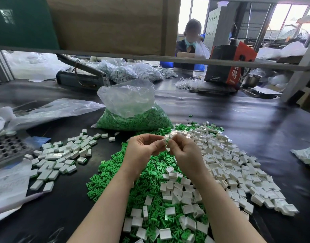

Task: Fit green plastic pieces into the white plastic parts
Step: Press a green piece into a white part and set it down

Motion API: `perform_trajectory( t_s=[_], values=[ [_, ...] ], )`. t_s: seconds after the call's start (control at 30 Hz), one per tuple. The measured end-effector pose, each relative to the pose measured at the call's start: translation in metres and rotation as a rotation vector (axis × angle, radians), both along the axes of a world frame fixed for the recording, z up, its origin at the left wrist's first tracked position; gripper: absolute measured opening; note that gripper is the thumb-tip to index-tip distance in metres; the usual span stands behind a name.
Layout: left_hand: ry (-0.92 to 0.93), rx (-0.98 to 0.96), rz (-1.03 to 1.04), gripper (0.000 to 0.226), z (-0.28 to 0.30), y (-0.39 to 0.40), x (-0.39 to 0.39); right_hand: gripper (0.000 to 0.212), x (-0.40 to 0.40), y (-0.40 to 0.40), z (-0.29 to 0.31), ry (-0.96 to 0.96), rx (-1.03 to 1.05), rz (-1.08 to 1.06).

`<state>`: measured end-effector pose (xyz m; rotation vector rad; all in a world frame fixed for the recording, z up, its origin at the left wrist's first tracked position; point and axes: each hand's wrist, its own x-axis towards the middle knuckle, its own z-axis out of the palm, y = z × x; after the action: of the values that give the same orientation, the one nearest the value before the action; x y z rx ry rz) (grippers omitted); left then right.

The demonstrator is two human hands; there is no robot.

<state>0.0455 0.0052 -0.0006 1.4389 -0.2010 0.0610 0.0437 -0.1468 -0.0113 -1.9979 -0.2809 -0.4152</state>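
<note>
Hands meet above the middle of the black counter. Left hand and right hand both form a pinching grip on one small green piece, held clear of the piles; its long axis cannot be told. Loose green pieces lie beneath the forearms, white parts to the right, finished parts to the left. Bare counter remains near the left front edge and beyond the bag of green pieces.

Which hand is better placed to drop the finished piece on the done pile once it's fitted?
Probably the left hand. The pile of finished pieces lies on its side, across bare table. The right hand would have to cross over the left. Both hands pinch the piece now.
</note>
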Motion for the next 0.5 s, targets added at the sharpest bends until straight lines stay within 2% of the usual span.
perform_trajectory(
  t_s=[0.2,0.4,0.5],
  values=[
    [0.031,-0.006,0.002,0.008,0.0000,0.0012,-0.0001,0.031,0.0000,0.0018,-0.0015,0.076,-0.002,0.071],
    [0.068,0.014,-0.030,0.011,-0.0015,0.0012,-0.0008,0.032,-0.0004,0.0014,-0.0032,0.193,0.105,0.153],
    [0.091,0.028,-0.030,0.012,-0.0040,0.0012,-0.0014,0.032,-0.0014,-0.0004,-0.0043,0.205,0.053,0.167]
  ],
)
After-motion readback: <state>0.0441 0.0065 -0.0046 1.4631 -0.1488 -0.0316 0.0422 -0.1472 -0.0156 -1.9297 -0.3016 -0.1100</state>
